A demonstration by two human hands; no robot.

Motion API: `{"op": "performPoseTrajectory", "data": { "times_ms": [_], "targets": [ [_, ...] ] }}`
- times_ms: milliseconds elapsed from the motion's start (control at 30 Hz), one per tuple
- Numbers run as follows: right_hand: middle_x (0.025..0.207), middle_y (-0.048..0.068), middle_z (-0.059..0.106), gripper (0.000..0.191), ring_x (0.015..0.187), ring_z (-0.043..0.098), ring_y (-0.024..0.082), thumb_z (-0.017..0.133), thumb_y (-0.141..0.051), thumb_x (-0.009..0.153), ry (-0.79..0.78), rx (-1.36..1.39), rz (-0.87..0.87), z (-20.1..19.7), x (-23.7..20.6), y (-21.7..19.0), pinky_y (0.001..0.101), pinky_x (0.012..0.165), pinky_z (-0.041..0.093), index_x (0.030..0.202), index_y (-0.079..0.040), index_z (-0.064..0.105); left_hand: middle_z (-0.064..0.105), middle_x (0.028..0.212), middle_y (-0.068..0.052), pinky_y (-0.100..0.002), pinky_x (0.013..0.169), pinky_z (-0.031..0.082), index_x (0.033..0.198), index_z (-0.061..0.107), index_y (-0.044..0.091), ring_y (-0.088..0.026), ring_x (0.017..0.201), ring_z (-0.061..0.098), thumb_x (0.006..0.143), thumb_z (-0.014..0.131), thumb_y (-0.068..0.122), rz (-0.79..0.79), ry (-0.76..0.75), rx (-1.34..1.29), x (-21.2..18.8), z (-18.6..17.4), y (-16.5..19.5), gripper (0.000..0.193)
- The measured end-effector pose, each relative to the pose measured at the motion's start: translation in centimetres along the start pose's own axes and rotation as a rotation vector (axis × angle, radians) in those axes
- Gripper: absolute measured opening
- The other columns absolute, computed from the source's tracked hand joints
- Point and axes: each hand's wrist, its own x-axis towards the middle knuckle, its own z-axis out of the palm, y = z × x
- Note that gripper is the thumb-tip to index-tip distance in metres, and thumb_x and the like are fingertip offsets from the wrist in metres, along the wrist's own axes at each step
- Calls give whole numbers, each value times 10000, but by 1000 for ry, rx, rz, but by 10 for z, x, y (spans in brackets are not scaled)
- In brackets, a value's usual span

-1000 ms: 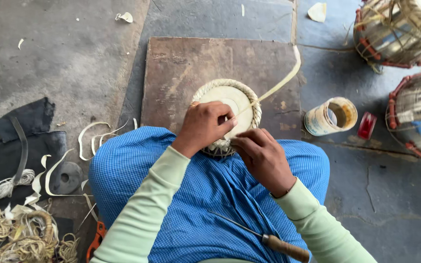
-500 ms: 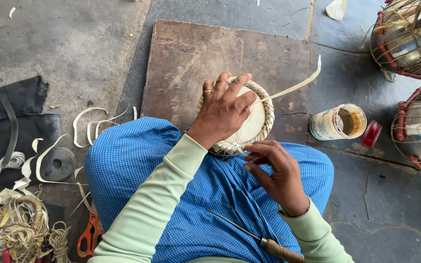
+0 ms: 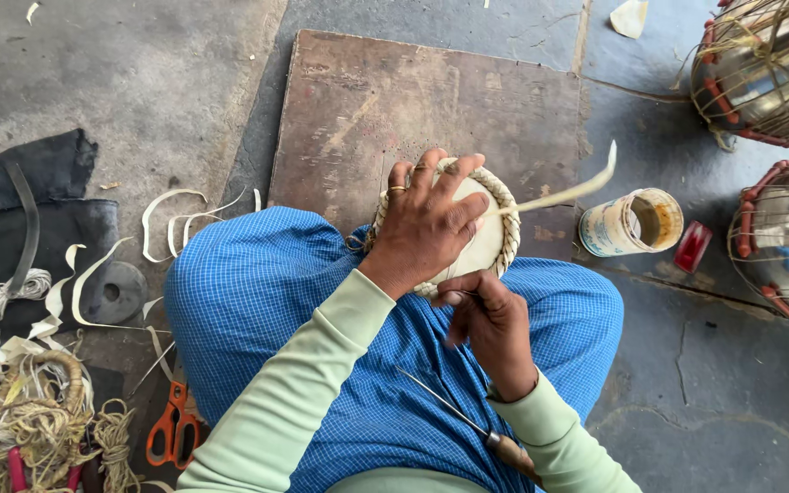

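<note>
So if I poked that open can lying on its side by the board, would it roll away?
Probably a little. The can is round and lies on its side on the stone floor, so a push across its curve could set it rolling. Its open mouth looks empty, so it is likely light. The small red thing close beside it might stop it quickly.

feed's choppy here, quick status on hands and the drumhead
Left hand flat on the drumhead. Right hand at its near rim, grip unclear. Strip sticking out right. Nothing in the way.

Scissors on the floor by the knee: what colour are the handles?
Orange. The scissors show only in the head view, lying left of the blue checked cloth.
</note>
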Motion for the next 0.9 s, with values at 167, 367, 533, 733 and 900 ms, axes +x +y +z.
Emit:
{"op": "performPoseTrajectory", "data": {
  "times_ms": [167, 367, 533, 733, 900],
  "targets": [
    [757, 56, 673, 60, 399, 426, 51, 590, -14, 986, 0, 133, 152, -7, -20, 2, 218, 356, 342, 965, -22, 646, 522, 1500, -20, -534, 1049, 334, 1016, 664, 183, -338, 1370, 449, 889, 746, 177, 49, 24, 15, -4, -3, 11, 150],
    [1135, 60, 709, 256, 726, 662, 74, 562, -22, 948, 41, 199, -94, -22, -40, -25, 214, 659, 552, 1198, -64, 596, 521, 1501, -28, -533, 1046, 343, 997, 659, 174, -330, 1357, 461, 850, 751, 152, 43, 27, 41, -6, -9, 2, 175],
    [1265, 132, 662, 352, 1061, 692, 187, 685, 22, 917, 138, -550, -521, -26, -38, -30, 305, 898, 581, 1261, -41, 649, 516, 1503, -27, -536, 1053, 337, 1007, 654, 169, -331, 1362, 455, 860, 759, 158, 38, 13, 10, -8, -7, 4, 180],
    [1223, 120, 725, 248, 1056, 743, 199, 688, 72, 904, -75, -447, -559, -11, -21, -10, 288, 835, 648, 1112, -60, 710, 513, 1509, -32, -538, 1079, 335, 997, 654, 166, -330, 1376, 454, 832, 755, 128, 33, 0, 17, -7, -8, 8, 197],
    [1099, 124, 742, 255, 688, 693, 117, 481, 118, 986, -139, 41, -202, -1, -17, 9, 237, 614, 572, 1117, -31, 640, 517, 1499, -26, -534, 1077, 330, 987, 660, 175, -335, 1370, 453, 828, 758, 134, 30, 16, 22, -8, -8, 9, 192]
  ]
}}
